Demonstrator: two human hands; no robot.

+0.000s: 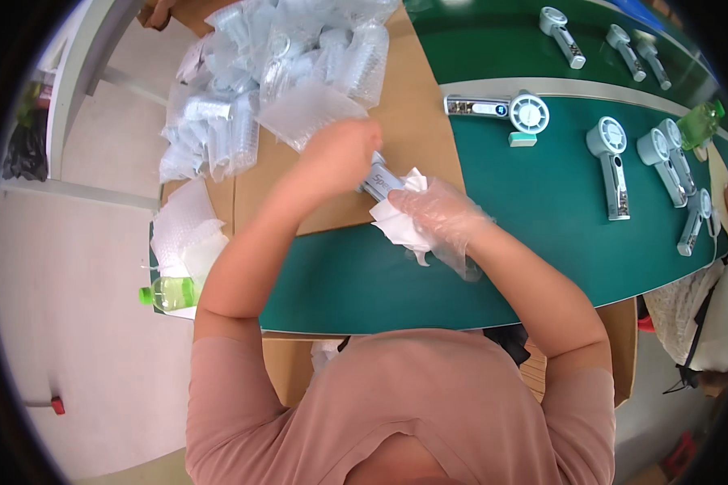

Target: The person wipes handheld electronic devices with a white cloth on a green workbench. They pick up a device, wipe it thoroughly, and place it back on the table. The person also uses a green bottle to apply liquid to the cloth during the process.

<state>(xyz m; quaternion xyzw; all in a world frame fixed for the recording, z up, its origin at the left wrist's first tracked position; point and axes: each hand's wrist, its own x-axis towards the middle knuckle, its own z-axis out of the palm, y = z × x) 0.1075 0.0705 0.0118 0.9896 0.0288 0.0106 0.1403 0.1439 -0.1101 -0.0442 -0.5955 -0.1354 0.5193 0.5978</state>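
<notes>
A handheld fan with a grey handle [378, 183] lies between my hands, tilted over the cardboard's near edge. My left hand [340, 158], bare, is closed over its far end, hiding that part and most of the fingers. Wearing a clear plastic glove, my right hand [441, 212] grips a crumpled white cloth [403, 226] against the near end of the handle. A flat bubble-wrap bag [311, 113] sits just beyond my left hand; whether the hand touches it I cannot tell.
Many bubble-wrapped items [283, 61] are piled on the cardboard [412, 89]. Several fans, one here [615, 166], lie on the green table [534, 242] at right, near an eraser-like block [522, 140]. Green-capped bottles stand right [700, 125] and lie left [172, 293], beside bubble-wrap sheets [184, 222].
</notes>
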